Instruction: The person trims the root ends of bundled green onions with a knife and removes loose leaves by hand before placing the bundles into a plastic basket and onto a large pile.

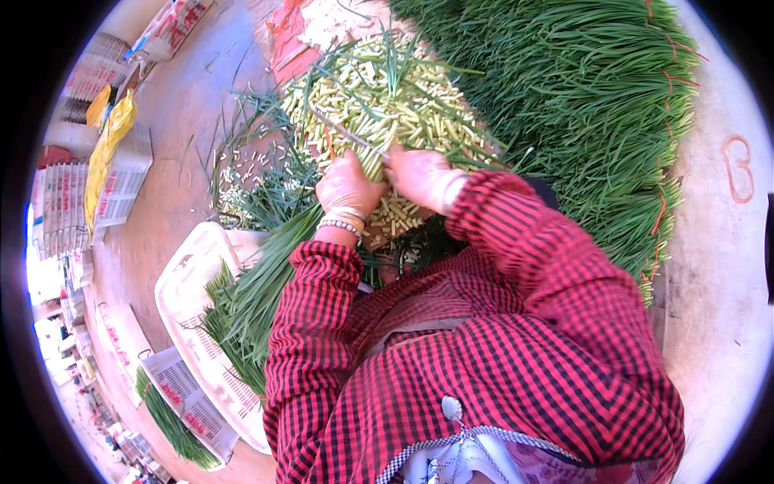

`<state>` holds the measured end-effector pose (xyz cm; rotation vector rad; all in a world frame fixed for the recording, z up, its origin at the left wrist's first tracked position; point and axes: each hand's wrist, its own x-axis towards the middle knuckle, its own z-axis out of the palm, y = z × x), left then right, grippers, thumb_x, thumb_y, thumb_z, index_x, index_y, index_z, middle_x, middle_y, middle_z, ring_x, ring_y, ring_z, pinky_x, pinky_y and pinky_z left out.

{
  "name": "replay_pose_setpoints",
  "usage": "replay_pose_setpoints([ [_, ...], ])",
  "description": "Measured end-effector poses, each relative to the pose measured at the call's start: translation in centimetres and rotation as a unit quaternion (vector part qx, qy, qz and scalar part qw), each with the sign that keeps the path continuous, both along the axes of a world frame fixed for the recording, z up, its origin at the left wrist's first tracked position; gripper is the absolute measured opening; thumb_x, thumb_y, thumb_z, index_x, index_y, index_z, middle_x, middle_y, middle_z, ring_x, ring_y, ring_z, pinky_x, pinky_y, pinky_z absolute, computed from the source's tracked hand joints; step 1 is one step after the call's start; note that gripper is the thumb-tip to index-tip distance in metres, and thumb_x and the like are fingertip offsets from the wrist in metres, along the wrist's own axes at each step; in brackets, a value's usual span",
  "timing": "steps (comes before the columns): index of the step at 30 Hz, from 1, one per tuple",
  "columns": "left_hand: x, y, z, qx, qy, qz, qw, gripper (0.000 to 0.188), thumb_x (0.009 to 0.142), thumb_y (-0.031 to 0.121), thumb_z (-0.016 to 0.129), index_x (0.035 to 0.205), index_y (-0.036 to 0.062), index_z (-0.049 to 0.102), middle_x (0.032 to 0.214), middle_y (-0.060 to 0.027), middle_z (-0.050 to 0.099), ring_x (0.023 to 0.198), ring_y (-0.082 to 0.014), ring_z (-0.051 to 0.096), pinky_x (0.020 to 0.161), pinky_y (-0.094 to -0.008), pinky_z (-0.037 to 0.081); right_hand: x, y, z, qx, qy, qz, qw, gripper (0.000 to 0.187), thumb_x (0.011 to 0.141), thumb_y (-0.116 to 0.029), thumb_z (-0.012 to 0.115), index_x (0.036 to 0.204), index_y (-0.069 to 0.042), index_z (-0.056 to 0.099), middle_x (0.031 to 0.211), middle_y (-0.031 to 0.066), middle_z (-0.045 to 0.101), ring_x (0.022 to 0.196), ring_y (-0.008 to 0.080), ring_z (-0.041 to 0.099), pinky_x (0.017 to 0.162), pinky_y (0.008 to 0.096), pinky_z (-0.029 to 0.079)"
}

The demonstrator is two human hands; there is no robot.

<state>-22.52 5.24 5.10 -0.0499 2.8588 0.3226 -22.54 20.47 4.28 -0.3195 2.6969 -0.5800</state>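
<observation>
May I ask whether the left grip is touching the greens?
Touching: the head view shows the left grip clasping the greens, their pale stalks emerging above it.

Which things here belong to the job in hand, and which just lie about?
In the job: left hand; held greens; right hand; thin metal tool; cut stems; stacked greens; white basket, apparently.
Just lying about, it seems: yellow sheet; crates.

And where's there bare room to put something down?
On the floor, between the stacked crates at left and the scattered clippings, with the white basket below in the picture. It's crowded around the left hand and right hand: a curved blade and cut stems there, green bundles to the right.
</observation>
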Motion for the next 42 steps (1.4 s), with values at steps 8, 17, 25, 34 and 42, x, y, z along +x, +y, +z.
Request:
replay_pose_setpoints([
  [8, 0.4, -1.1, -1.1, 0.003, 0.004, -0.002, 1.000, 0.068, 0.061, 0.047, 0.081, 0.107, 0.0035, 0.056, 0.103, -0.0210, 0.068, 0.094, -0.0374, 0.068, 0.084, -0.0464, 0.052, 4.6, 4.5, 2.0, 0.003, -0.004, 0.052, 0.999, 0.033, 0.097, -0.030, 0.049, 0.105, 0.002, 0.053, 0.080, 0.0236, 0.069, 0.078, 0.0392, 0.069, 0.072, 0.0495, 0.053],
  [17, 0.4, -0.9, -0.2, -0.009, 0.012, 0.001, 1.000, 0.064, 0.064, 0.046, 0.078, 0.109, 0.0052, 0.056, 0.100, -0.0193, 0.070, 0.094, -0.0379, 0.068, 0.083, -0.0473, 0.053, -0.3, -0.7, -2.7, 0.028, -0.033, 0.008, 0.999, 0.033, 0.095, -0.019, 0.048, 0.118, 0.003, 0.055, 0.095, 0.0228, 0.071, 0.090, 0.0358, 0.071, 0.078, 0.0445, 0.055],
  [25, 7.0, -1.5, 10.8, 0.155, 0.374, -0.169, 0.899, 0.067, 0.068, 0.023, 0.085, 0.125, 0.0050, 0.056, 0.107, -0.0155, 0.066, 0.095, -0.0302, 0.067, 0.084, -0.0402, 0.053, 1.2, 6.5, 0.3, -0.153, 0.019, -0.032, 0.988, 0.059, 0.093, -0.060, 0.049, 0.115, -0.007, 0.063, 0.095, 0.0148, 0.071, 0.091, 0.0323, 0.068, 0.083, 0.0409, 0.051],
  [34, 15.1, 0.8, 9.2, 0.203, 0.389, -0.229, 0.869, 0.087, 0.071, 0.006, 0.075, 0.147, 0.0009, 0.034, 0.151, -0.0274, 0.034, 0.141, -0.0437, 0.035, 0.115, -0.0488, 0.030, 6.2, 2.1, 5.8, -0.727, -0.406, -0.054, 0.550, 0.060, 0.097, -0.059, 0.050, 0.129, -0.008, 0.058, 0.125, 0.0111, 0.065, 0.110, 0.0187, 0.063, 0.095, 0.0319, 0.050],
  [42, 14.8, -4.7, -3.1, 0.759, -0.143, 0.253, 0.583, 0.040, 0.103, 0.025, 0.049, 0.136, 0.0022, 0.052, 0.131, -0.0097, 0.061, 0.117, -0.0236, 0.060, 0.103, -0.0375, 0.047, 7.5, 3.5, 3.1, -0.587, -0.276, 0.018, 0.761, 0.058, 0.093, -0.049, 0.061, 0.128, -0.003, 0.060, 0.112, 0.0076, 0.069, 0.100, 0.0142, 0.064, 0.093, 0.0280, 0.049],
])
